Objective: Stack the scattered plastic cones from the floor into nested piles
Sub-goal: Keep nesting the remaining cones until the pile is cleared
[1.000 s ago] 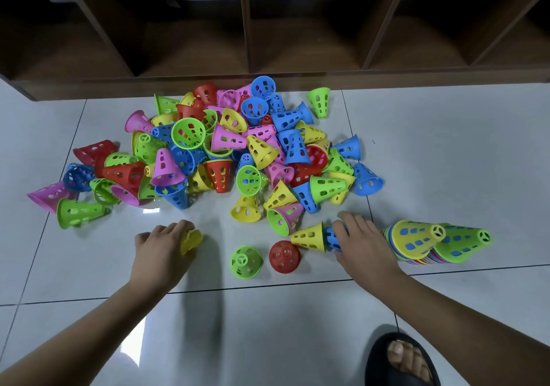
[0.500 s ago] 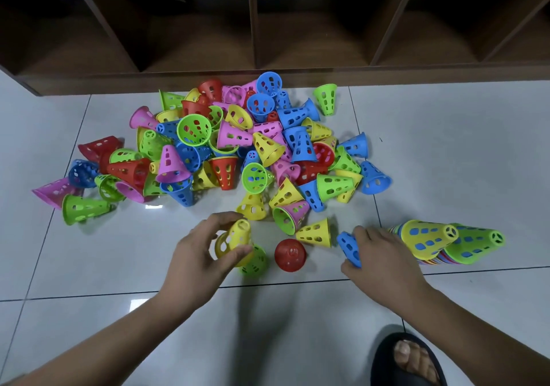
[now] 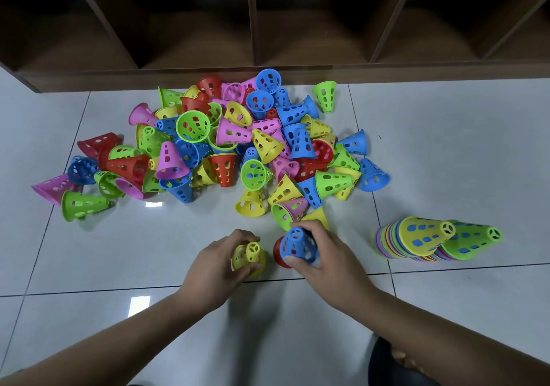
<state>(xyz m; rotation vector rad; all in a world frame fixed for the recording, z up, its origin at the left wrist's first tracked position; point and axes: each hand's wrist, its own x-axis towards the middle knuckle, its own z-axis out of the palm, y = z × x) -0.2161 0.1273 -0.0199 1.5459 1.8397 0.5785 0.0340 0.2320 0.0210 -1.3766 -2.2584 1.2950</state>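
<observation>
A heap of perforated plastic cones (image 3: 226, 144) in red, blue, green, yellow and pink lies on the white tiled floor. My left hand (image 3: 214, 262) grips a yellow cone (image 3: 251, 256), held upright over the spot where a green cone stood. My right hand (image 3: 323, 254) grips a blue cone (image 3: 297, 245), which sits over a red cone (image 3: 278, 256); only the red cone's left edge shows. Two nested piles stand at the right, one topped by a yellow cone (image 3: 422, 235), the other by a green cone (image 3: 473, 238).
A dark wooden shelf unit (image 3: 253, 43) runs along the back, its base close behind the heap. A lone green cone (image 3: 326, 95) lies near it. My foot in a dark sandal (image 3: 398, 362) shows at the bottom right.
My left hand carried the yellow cone right and lowered it onto the green cone. My right hand picked up the blue cone and brought it left over the red cone.
</observation>
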